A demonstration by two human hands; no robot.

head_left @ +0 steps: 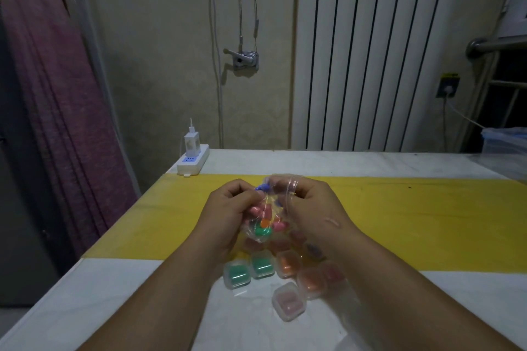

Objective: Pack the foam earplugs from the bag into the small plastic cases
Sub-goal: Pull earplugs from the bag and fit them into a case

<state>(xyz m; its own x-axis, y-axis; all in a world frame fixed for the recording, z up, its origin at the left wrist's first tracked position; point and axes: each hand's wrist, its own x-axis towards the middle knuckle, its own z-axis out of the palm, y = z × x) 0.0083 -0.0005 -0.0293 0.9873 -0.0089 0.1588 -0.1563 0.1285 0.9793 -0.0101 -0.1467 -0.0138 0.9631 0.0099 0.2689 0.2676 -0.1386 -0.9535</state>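
A clear plastic bag (pixel 263 225) of pink, orange and green foam earplugs hangs above the table between both hands. My left hand (pixel 228 208) pinches a blue earplug (pixel 262 187) at the bag's mouth. My right hand (pixel 310 205) grips the bag's upper edge, its fingers curled round the plastic. Below the bag, several small clear cases lie on the table: two with green earplugs (pixel 248 269), orange ones (pixel 288 263) and a pink one (pixel 288 304) nearest me. My right forearm hides part of the group.
The table has a white top (pixel 114 293) crossed by a yellow strip (pixel 413 222). A white power strip with a charger (pixel 192 158) sits at the far left corner. A clear bin (pixel 504 141) stands at the far right. A radiator and wall lie behind.
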